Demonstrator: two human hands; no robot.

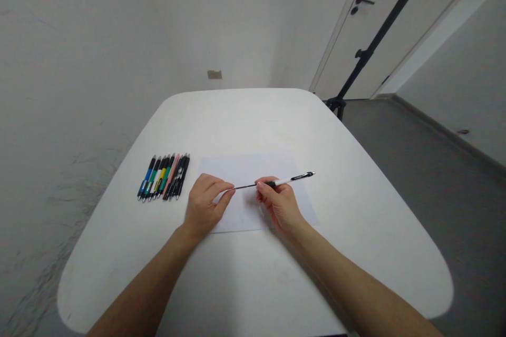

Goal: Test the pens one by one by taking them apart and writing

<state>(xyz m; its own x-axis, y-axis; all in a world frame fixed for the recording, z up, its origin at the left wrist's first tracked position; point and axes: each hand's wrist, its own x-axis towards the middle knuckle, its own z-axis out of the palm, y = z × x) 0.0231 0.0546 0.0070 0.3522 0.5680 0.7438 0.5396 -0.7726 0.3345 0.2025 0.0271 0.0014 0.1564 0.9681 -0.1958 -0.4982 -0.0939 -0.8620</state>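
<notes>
1. Over a white sheet of paper (225,168) on a desk (245,121), the left hand (205,202) pinches one end of a thin dark rod (245,187), while the right hand (281,205) grips a white-and-black pen (283,181) near the rod's other end.
2. The pen looks light, stiff and smooth, best held at its dark grip; the slim rod probably bends easily, calling for a gentle fingertip pinch.
3. By count: one pen and one rod in hand, one sheet, and about nine more in a row of pens (164,176), tightly packed.
</notes>
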